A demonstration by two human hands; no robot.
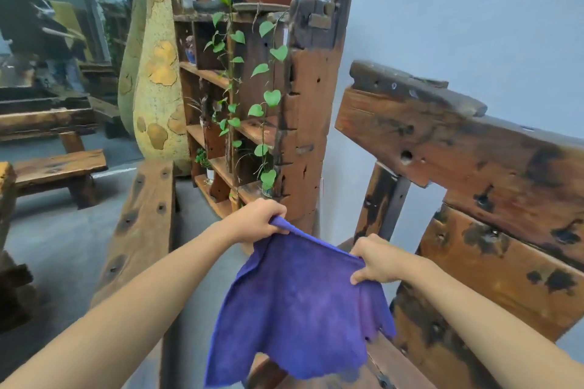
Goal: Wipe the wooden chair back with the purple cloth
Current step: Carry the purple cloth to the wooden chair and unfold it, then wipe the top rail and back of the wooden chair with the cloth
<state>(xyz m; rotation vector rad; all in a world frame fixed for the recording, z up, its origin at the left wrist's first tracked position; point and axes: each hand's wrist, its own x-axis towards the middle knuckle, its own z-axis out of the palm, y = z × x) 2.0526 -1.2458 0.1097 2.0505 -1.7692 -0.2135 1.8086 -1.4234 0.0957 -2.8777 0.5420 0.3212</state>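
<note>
Left hand point(257, 219) and right hand point(377, 259) each pinch top edge of purple cloth point(300, 303), fingers curled tight on fabric. Cloth hangs spread between hands in air, soft, fuzzy, ragged lower hem. Wooden chair back point(474, 173) just right, not touched: thick rough planks, dark stains, bolt holes. Wiping seemingly not begun; whole back left.

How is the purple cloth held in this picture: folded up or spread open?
Spread open. The purple cloth hangs as one flat sheet, its top edge pinched between the left hand and right hand.
</note>
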